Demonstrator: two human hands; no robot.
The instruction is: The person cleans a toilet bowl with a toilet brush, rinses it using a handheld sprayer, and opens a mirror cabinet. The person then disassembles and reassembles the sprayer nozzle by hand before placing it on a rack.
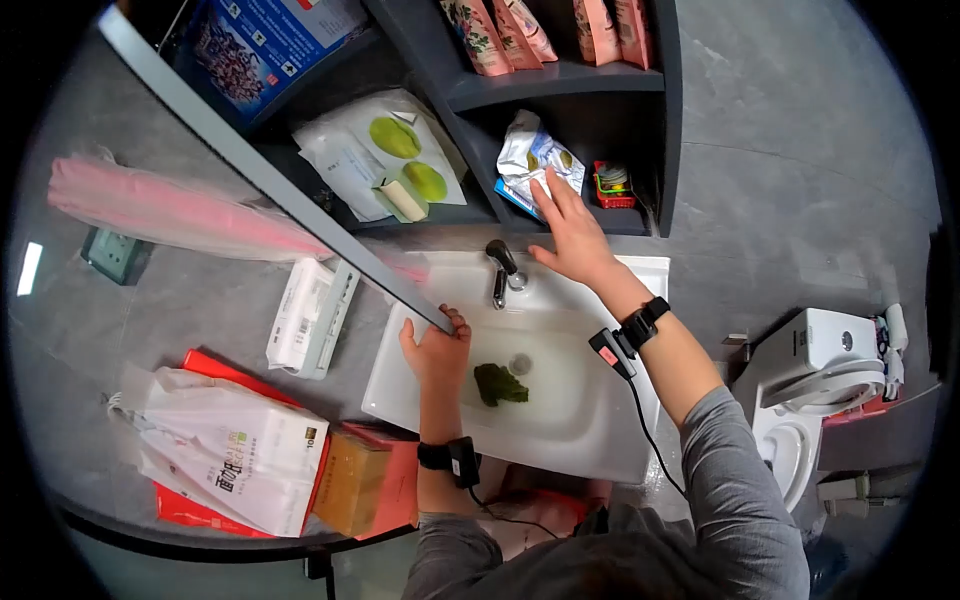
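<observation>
My left hand [438, 345] is at the lower corner of a long grey-edged cabinet door [290, 195], its fingers curled round that edge. Over the back of the white sink [620, 400], my right hand [578, 235] reaches up with its fingers spread, close to a crumpled white and blue packet [535, 155] on the lower shelf; whether the fingertips touch the packet I cannot tell. A dark green wet cloth or leaf [498, 384] lies in the basin beside the drain. Behind the basin stands a dark and chrome faucet [503, 265].
Pink packets [500, 40] stand on the upper shelf. A small red basket [614, 186] sits right of the packet. At the left are a tissue pack [298, 315], a white plastic bag [235, 450] and a pink cloth [180, 205]. A toilet [790, 440] stands at the right.
</observation>
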